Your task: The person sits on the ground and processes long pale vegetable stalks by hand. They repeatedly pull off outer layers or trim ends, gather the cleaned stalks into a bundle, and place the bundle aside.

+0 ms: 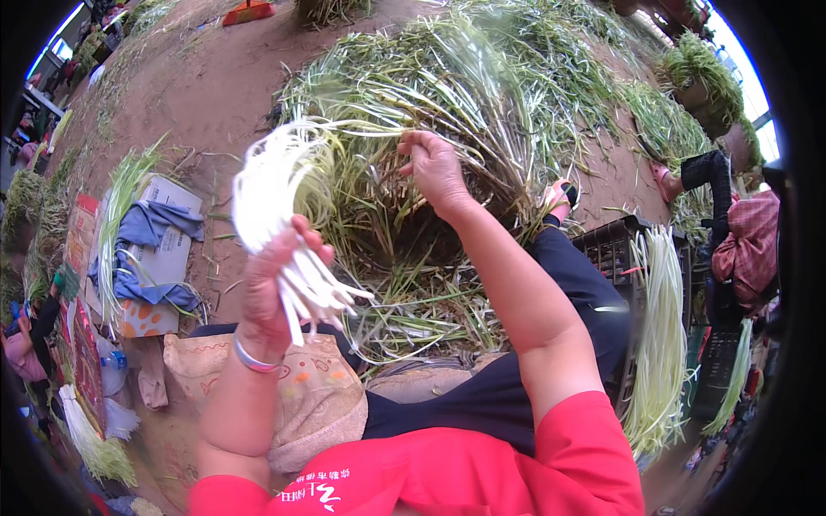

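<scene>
My left hand (274, 274) grips a bundle of long, thin pale vegetable stalks (268, 180), perhaps blanched chives. Their white ends stick out below my fist, and the yellowish strands loop over above it. A few strands (361, 128) stretch sideways from the bundle to my right hand (432, 168), whose fingertips pinch them. Below and beyond my right hand spreads a large heap of green and dry stalks (464, 97). A patterned towel (322, 380) lies across my lap under my left forearm.
At right, a long bundle of pale stalks (661, 348) lies over a black plastic crate (623, 235). To the left, a cardboard box (161, 261) bears blue cloth (151, 222) and green stalks (122, 213). Another person (748, 238) sits at far right.
</scene>
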`<state>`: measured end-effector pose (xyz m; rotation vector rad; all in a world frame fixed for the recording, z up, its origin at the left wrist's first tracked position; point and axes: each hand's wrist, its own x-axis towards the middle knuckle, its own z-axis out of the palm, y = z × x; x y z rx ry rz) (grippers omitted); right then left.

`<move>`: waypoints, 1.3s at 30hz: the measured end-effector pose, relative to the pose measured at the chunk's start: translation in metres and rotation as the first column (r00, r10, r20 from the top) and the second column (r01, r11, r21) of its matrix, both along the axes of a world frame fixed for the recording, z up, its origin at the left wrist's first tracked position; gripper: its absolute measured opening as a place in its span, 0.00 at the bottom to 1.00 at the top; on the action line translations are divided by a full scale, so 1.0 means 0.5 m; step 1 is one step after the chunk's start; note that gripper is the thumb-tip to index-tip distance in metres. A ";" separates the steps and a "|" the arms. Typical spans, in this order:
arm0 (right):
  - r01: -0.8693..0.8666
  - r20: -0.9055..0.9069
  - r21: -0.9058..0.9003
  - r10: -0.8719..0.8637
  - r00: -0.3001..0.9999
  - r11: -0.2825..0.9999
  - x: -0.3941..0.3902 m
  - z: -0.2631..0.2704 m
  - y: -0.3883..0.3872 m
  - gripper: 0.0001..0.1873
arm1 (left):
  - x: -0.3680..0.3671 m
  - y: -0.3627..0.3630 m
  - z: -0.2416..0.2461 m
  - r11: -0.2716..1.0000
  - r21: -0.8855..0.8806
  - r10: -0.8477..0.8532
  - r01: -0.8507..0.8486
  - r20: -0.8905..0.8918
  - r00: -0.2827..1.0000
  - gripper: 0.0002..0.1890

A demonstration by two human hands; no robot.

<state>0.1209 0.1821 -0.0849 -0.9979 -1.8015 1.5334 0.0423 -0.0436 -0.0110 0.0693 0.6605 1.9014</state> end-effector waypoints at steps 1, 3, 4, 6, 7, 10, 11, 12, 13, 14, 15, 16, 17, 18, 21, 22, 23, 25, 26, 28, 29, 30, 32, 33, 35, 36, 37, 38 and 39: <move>-0.068 0.258 0.363 -0.030 0.966 0.929 0.014 -0.019 0.036 0.11 | -0.032 -0.008 0.020 0.976 0.159 0.151 -0.152 0.015 0.988 0.12; -0.183 0.490 0.635 -0.209 0.846 0.750 0.040 -0.059 0.082 0.12 | -0.078 -0.019 0.041 0.935 0.222 0.282 -0.275 0.003 0.960 0.15; -0.269 0.566 0.664 -0.234 0.790 0.698 0.051 -0.075 0.097 0.11 | -0.075 -0.016 0.030 0.943 0.182 0.286 -0.280 -0.007 0.958 0.16; -0.385 0.683 0.646 -0.273 0.678 0.658 0.067 -0.097 0.114 0.11 | -0.071 -0.012 0.005 0.954 0.137 0.259 -0.269 0.082 0.962 0.16; -0.416 0.708 0.635 -0.274 0.651 0.651 0.073 -0.103 0.115 0.11 | -0.067 -0.010 -0.009 0.961 0.088 0.242 -0.261 0.184 0.953 0.14; -0.388 0.692 0.590 -0.197 0.695 0.708 0.092 -0.080 0.120 0.10 | -0.062 -0.007 -0.035 0.988 0.116 0.045 -0.103 0.425 0.904 0.11; -0.359 0.690 0.545 -0.163 0.705 0.758 0.104 -0.062 0.120 0.09 | -0.061 -0.007 -0.039 0.988 0.116 0.038 -0.100 0.447 0.894 0.11; -0.325 0.655 0.476 -0.082 0.751 0.817 0.114 -0.039 0.122 0.09 | -0.060 -0.005 -0.041 0.987 0.130 0.022 -0.097 0.490 0.871 0.11; -0.299 0.588 0.306 0.068 0.806 0.904 0.129 -0.011 0.123 0.08 | -0.058 -0.004 -0.041 0.982 0.153 0.008 -0.109 0.547 0.837 0.11; -0.243 0.359 0.092 0.196 0.913 0.966 0.148 0.018 0.122 0.08 | -0.055 -0.002 -0.041 0.986 0.135 0.007 -0.095 0.538 0.843 0.10; -0.259 0.081 -0.127 0.270 0.959 0.957 0.171 0.045 0.116 0.07 | -0.051 0.000 -0.041 0.990 0.120 0.000 -0.068 0.494 0.870 0.10; -0.266 -0.035 -0.211 0.264 0.964 0.941 0.205 0.074 0.107 0.06 | -0.046 0.004 -0.041 0.991 0.122 -0.012 -0.051 0.468 0.884 0.09; -0.370 -0.247 -0.231 0.314 0.917 0.900 0.237 0.092 0.086 0.06 | -0.043 0.006 -0.041 0.992 0.122 -0.021 -0.040 0.465 0.885 0.09; -0.356 -0.341 -0.288 0.252 0.906 0.889 0.258 0.092 0.049 0.06 | -0.041 0.007 -0.040 0.995 0.098 -0.009 -0.034 0.412 0.911 0.09; -0.263 -0.008 -0.399 0.283 0.959 0.878 0.265 0.024 -0.093 0.10 | -0.041 0.008 -0.037 0.993 0.119 -0.026 -0.017 0.352 0.936 0.10; -0.263 -0.052 -0.535 0.279 0.959 0.803 0.272 0.004 -0.127 0.11 | -0.044 0.008 -0.035 0.995 0.098 0.001 -0.036 0.337 0.941 0.10; -0.250 -0.144 -0.642 0.207 0.968 0.724 0.272 -0.015 -0.158 0.12 | -0.045 0.006 -0.033 0.994 0.106 -0.015 -0.024 0.350 0.937 0.11; -0.341 -0.250 -0.683 0.232 0.940 0.646 0.267 -0.045 -0.192 0.13 | -0.046 0.002 -0.030 0.995 0.087 0.022 -0.047 0.269 0.963 0.10; -0.425 -0.346 -0.640 0.254 0.903 0.640 0.265 -0.053 -0.200 0.14 | -0.046 0.001 -0.028 0.996 0.045 0.064 -0.077 0.243 0.968 0.09; -0.389 -0.350 -0.648 0.197 0.916 0.655 0.255 -0.059 -0.214 0.15 | -0.043 -0.003 -0.027 0.985 -0.054 0.169 -0.162 0.147 0.975 0.08; -0.429 -0.405 -0.630 0.197 0.893 0.648 0.250 -0.059 -0.217 0.15 | -0.042 -0.004 -0.027 0.984 -0.031 0.178 -0.175 0.164 0.970 0.08; -0.387 -0.353 -0.657 0.190 0.916 0.647 0.246 -0.058 -0.219 0.15 | -0.042 -0.005 -0.027 0.986 -0.017 0.164 -0.163 0.123 0.979 0.08; -0.408 -0.363 -0.655 0.209 0.908 0.636 0.236 -0.057 -0.225 0.15 | -0.044 -0.008 -0.028 0.990 -0.005 0.138 -0.139 0.165 0.977 0.07; -0.407 -0.367 -0.648 0.204 0.907 0.644 0.233 -0.059 -0.227 0.15 | -0.046 -0.009 -0.029 0.994 0.057 0.080 -0.095 0.232 0.970 0.07; -0.385 -0.358 -0.644 0.184 0.915 0.661 0.227 -0.063 -0.232 0.14 | -0.051 -0.011 -0.032 0.996 0.031 0.077 -0.084 0.162 0.984 0.07; -0.392 -0.365 -0.641 0.187 0.912 0.660 0.225 -0.065 -0.234 0.14 | -0.051 -0.012 -0.034 0.997 0.046 0.048 -0.057 0.177 0.983 0.07; -0.411 -0.369 -0.614 0.216 0.904 0.674 0.225 -0.067 -0.235 0.14 | -0.053 -0.012 -0.035 0.997 0.065 0.026 -0.039 0.199 0.980 0.07; -0.410 -0.351 -0.599 0.234 0.907 0.688 0.225 -0.068 -0.235 0.14 | -0.052 -0.013 -0.036 0.999 0.029 0.027 -0.034 0.218 0.976 0.06; -0.412 -0.330 -0.593 0.258 0.908 0.692 0.225 -0.068 -0.236 0.14 | -0.052 -0.012 -0.037 0.999 0.000 0.034 -0.035 0.162 0.986 0.05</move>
